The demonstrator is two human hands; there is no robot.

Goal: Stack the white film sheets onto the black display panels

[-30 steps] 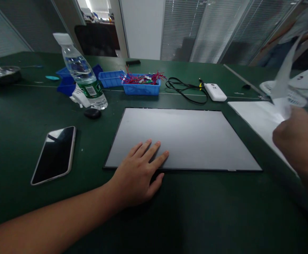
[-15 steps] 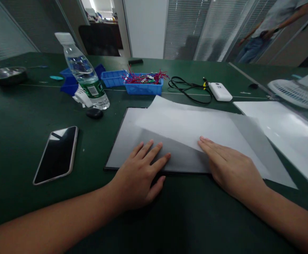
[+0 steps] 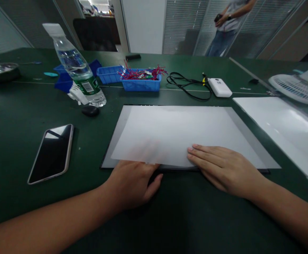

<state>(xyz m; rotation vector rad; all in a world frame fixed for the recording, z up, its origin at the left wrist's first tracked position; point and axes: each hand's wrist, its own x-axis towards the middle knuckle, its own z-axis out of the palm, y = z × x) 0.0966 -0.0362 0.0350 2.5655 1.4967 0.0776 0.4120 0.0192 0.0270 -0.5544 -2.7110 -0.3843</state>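
We can't read the green barcode label (image 3: 87, 86) on the btl (image 3: 70, 58). Milky, see-through sheet (image 3: 175, 130) lies on blk-edged panel (image 3: 110, 155), well in from desk's (image 3: 185, 215) far edge. Our L hand (image 3: 132, 180): fingers spread under sheet; R hand (image 3: 224, 169): flat atop it, gripping nothing.
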